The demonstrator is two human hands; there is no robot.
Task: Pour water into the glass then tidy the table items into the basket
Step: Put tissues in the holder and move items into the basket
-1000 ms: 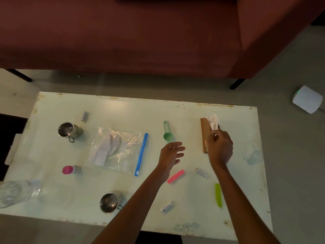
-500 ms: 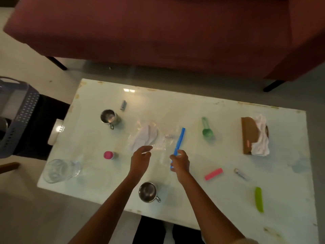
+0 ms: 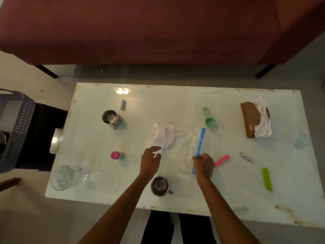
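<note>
My right hand [image 3: 203, 164] is no longer at the brown holder with white cloth [image 3: 253, 120] in the upper right of the table [image 3: 175, 101]. It now sits at centre frame, fingers curled and pinching the lower end of the blue zip strip [image 3: 201, 138] of the clear zip bag [image 3: 182, 148]. My left hand [image 3: 151, 161], which a second ago hovered spread over the table's middle, now reaches the bag's lower left corner. I cannot tell whether its fingers pinch the plastic or only touch it. I judge that tidying has turned to this bag, which lies flat with a folded white sheet [image 3: 165, 136] inside. The basket [image 3: 17, 131] stands off the table at the far left edge of the frame, well apart from the bag, so a long carry leftward remains. Toward that side stand a steel cup [image 3: 110, 118], a pink-capped bottle [image 3: 115, 155] and a clear vessel [image 3: 68, 176] at the lower left corner. Whether it holds water is unclear. A second steel cup [image 3: 160, 186] sits just below my hands, between the forearms, easy to knock. A green scoop [image 3: 209, 119], pink bar [image 3: 222, 160] and green clip [image 3: 267, 179] lie right of the bag.
</note>
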